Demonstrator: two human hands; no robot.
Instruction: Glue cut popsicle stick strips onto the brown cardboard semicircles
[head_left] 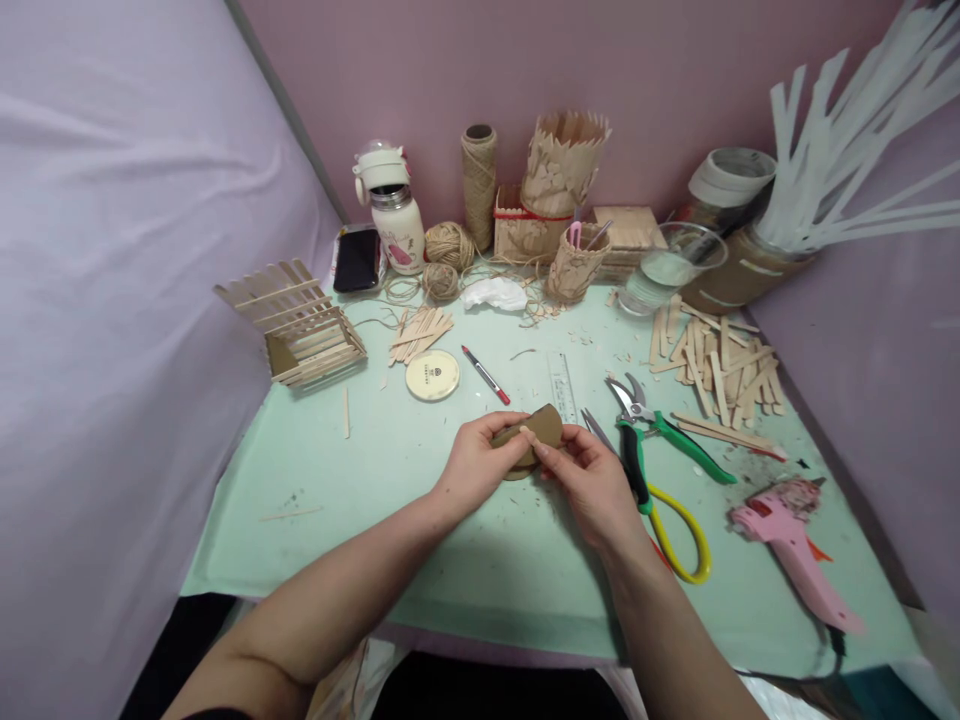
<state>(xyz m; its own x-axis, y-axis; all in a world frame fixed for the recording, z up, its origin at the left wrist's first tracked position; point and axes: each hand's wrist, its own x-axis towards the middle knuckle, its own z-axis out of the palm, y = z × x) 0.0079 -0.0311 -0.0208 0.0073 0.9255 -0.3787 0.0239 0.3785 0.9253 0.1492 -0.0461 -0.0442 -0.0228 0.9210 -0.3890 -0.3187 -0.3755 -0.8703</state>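
Both hands meet over the middle of the table around a piece of brown cardboard (549,424) with a rounded edge. My left hand (487,452) grips its left side, the thumb lying on top. My right hand (589,475) pinches the right side, thumb and forefinger close to the left thumb. Under the hands another rounded brown edge shows; whether it is a separate piece I cannot tell. Just beyond lie a clear ruler (561,388) and a red-and-grey pen (486,375). Right of my right hand are pruning shears (660,425) with green handles and yellow-handled scissors (679,530).
A pink glue gun (795,550) lies at the right, below a heap of craft sticks (724,370). A glass of water (664,275), a stick-built cup (566,165), twine balls (448,245) and a bottle (397,225) line the back. A slatted stick piece (311,335) stands left, near a round lid (433,375).
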